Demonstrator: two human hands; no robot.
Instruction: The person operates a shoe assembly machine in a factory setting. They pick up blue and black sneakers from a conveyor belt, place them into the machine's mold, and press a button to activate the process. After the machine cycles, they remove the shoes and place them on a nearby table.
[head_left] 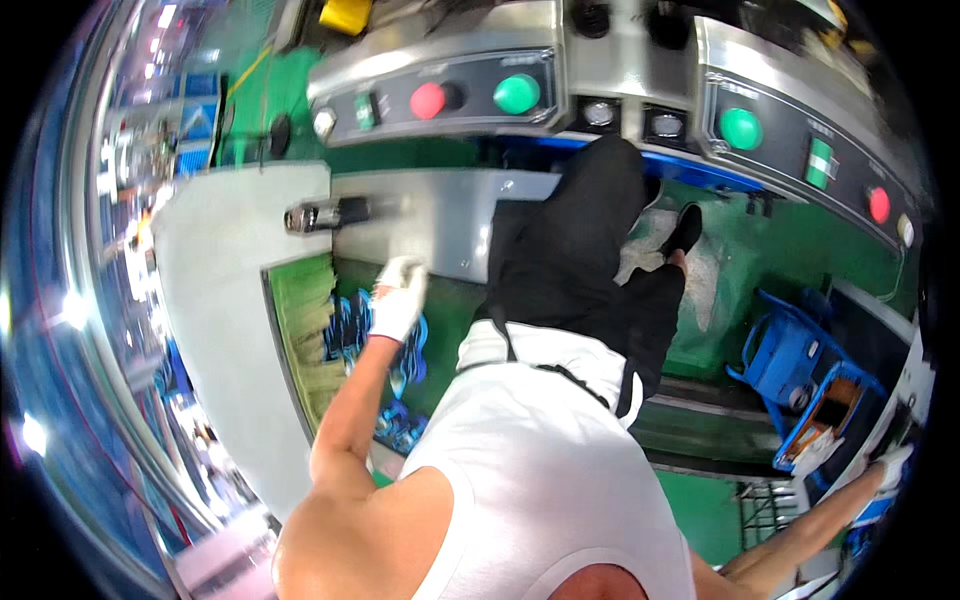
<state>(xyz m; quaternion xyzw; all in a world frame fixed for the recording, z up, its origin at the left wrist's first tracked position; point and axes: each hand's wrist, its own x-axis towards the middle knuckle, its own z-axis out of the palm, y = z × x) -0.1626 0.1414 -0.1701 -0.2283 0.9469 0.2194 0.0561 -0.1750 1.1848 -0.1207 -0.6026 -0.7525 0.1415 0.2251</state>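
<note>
My left hand (399,303), in a white glove, is over the left side, just in front of a grey metal shelf (455,215). Beneath and beside it are several blue-and-black curved pieces (346,328), whose kind I cannot make out. Its fingers look bent, but blur hides whether anything is in them. A dark, shiny cylindrical object (326,214) lies on the shelf beyond this hand. Far out at the right rim is my right hand (893,467), also white-gloved, beside a pale upright surface. Its fingers are too small and distorted to read.
Two control panels (470,97) (790,140) with red and green buttons span the front. A pale grey tabletop (225,240) and an olive-green mat (300,325) are at left. A blue stool (785,350) and a blue bin (838,405) stand at right on green flooring (700,505).
</note>
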